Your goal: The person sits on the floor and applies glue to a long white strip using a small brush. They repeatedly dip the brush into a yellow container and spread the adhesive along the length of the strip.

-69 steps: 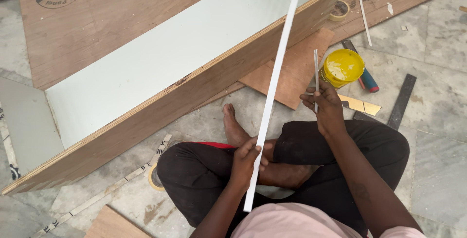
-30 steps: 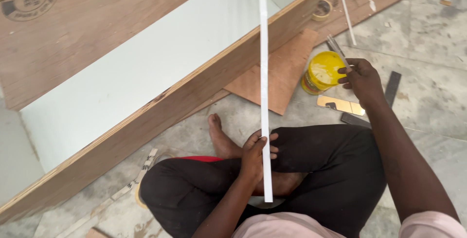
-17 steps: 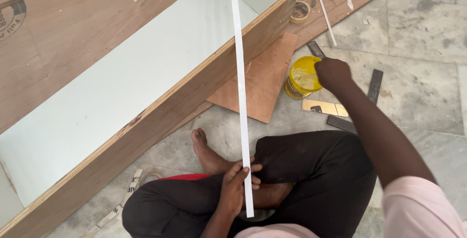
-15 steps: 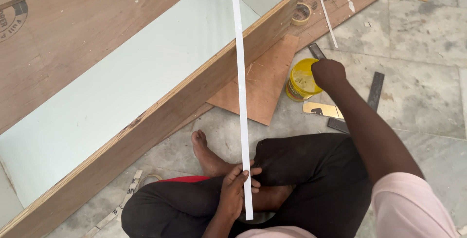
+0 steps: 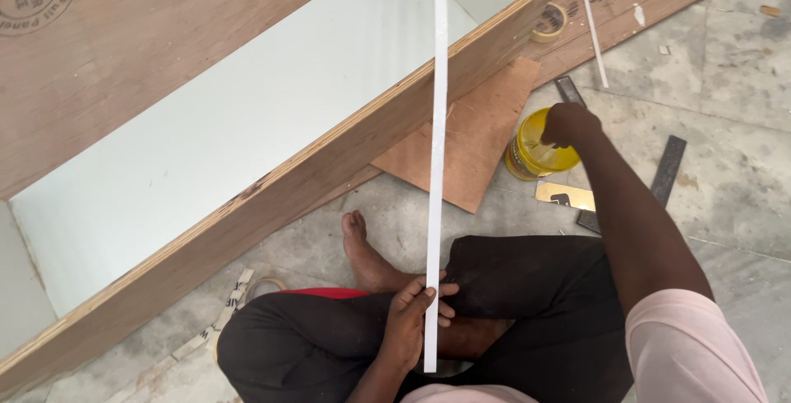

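Observation:
I sit cross-legged on the floor. My left hand [image 5: 414,320] grips the near end of a long thin white strip [image 5: 437,139] that runs straight away from me over the edge of a plywood box panel [image 5: 329,176]. My right hand [image 5: 568,123] reaches out to a yellow open can [image 5: 535,152] on the floor and is closed over its mouth; a thin stick seems to be in the fingers, though most of it is hidden.
The box has a pale laminated inside face [image 5: 231,123]. A small plywood offcut [image 5: 482,139] lies beside the can. Tape rolls [image 5: 550,24] [image 5: 257,288], another white strip [image 5: 592,24], a brass-coloured metal piece [image 5: 564,195] and a dark flat bar [image 5: 667,172] lie around.
My right hand has gone from beside the strip down to the yellow can. The strip has swung from slanted to nearly straight ahead. The view has shifted left.

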Tool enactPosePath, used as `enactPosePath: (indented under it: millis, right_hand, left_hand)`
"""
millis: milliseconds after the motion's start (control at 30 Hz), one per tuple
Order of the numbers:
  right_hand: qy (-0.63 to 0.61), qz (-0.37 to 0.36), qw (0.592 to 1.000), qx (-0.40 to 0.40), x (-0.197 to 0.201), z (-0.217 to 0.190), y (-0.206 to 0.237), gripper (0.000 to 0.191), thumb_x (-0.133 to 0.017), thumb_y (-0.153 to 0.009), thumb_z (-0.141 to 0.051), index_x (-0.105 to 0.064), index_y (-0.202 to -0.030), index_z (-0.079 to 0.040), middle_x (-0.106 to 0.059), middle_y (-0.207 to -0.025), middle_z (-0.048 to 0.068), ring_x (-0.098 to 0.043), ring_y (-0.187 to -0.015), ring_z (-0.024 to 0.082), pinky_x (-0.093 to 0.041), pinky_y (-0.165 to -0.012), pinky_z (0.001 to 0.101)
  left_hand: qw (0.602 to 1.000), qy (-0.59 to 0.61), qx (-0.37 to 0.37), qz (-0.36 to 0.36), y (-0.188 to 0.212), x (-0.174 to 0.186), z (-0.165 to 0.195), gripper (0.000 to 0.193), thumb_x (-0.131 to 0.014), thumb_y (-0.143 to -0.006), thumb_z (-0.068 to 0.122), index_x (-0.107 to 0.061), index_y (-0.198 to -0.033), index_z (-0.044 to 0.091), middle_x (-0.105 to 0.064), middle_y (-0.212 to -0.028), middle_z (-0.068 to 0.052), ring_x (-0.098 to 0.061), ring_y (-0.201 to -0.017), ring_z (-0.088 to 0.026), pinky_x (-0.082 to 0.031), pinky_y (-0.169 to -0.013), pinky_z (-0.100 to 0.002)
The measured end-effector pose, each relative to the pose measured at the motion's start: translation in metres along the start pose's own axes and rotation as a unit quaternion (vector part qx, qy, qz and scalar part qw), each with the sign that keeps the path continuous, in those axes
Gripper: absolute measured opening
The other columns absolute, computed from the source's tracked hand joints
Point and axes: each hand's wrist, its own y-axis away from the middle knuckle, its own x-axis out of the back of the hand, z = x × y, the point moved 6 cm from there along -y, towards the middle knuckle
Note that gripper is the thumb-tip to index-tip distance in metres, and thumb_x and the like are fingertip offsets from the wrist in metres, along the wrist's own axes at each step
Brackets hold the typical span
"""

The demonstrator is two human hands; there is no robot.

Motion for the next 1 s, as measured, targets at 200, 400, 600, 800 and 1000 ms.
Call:
enactPosePath:
  millis: [200, 400, 600, 800, 1000]
  right_hand:
    - [0.016, 0.013, 0.999, 0.041, -0.005, -0.01, 0.006, 0.025, -0.082, -0.081, -0.032, -0.082, -0.083, -0.007, -0.079, -0.072, 0.005, -0.074, -0.062, 0.019, -0.057, -0.063, 0.0353]
    - [-0.097, 0.055, 0.986, 0.121, -0.008, 0.015, 0.012, 0.025, -0.079, -0.083, -0.034, -0.083, -0.089, -0.01, -0.078, -0.074, 0.008, -0.074, -0.06, 0.022, -0.058, -0.064, 0.0352]
    - [-0.274, 0.122, 0.95, 0.083, -0.005, 0.095, 0.052, 0.022, -0.078, -0.086, -0.026, -0.082, -0.099, -0.008, -0.072, -0.074, 0.008, -0.061, -0.065, 0.014, -0.047, -0.062, 0.0308]
    - [-0.455, 0.12, 0.88, 0.063, -0.016, 0.132, 0.118, 0.026, -0.071, -0.097, -0.024, -0.075, -0.108, -0.001, -0.063, -0.073, 0.005, -0.047, -0.06, 0.012, -0.038, -0.055, 0.028]
    - [-0.555, 0.126, 0.808, 0.151, -0.024, 0.101, 0.175, 0.022, -0.063, -0.1, -0.018, -0.07, -0.11, 0.0, -0.074, -0.089, 0.006, -0.05, -0.062, 0.009, -0.041, -0.055, 0.0253]
  left_hand:
    - [1.0, 0.001, -0.001, 0.001, -0.004, 0.001, -0.003, 0.043, -0.053, -0.103, 0.017, -0.055, -0.142, -0.002, -0.074, -0.116, -0.018, -0.071, -0.079, -0.013, -0.06, -0.068, -0.026]
    - [1.0, -0.012, -0.011, -0.009, 0.001, -0.003, 0.0, 0.043, -0.053, -0.103, 0.018, -0.055, -0.142, -0.001, -0.075, -0.117, -0.016, -0.071, -0.078, -0.012, -0.059, -0.066, -0.024]
    - [0.999, -0.037, -0.012, -0.007, 0.018, -0.005, 0.004, 0.043, -0.052, -0.103, 0.017, -0.056, -0.142, 0.001, -0.075, -0.117, -0.016, -0.071, -0.077, -0.011, -0.059, -0.066, -0.024]
    - [0.998, -0.061, -0.016, -0.014, 0.044, -0.005, 0.003, 0.041, -0.052, -0.103, 0.019, -0.057, -0.14, 0.003, -0.075, -0.119, -0.015, -0.071, -0.078, -0.011, -0.06, -0.067, -0.025]
    - [0.998, -0.052, -0.042, -0.007, 0.065, -0.005, 0.004, 0.039, -0.052, -0.102, 0.02, -0.058, -0.137, 0.003, -0.074, -0.118, -0.015, -0.07, -0.077, -0.012, -0.06, -0.066, -0.026]
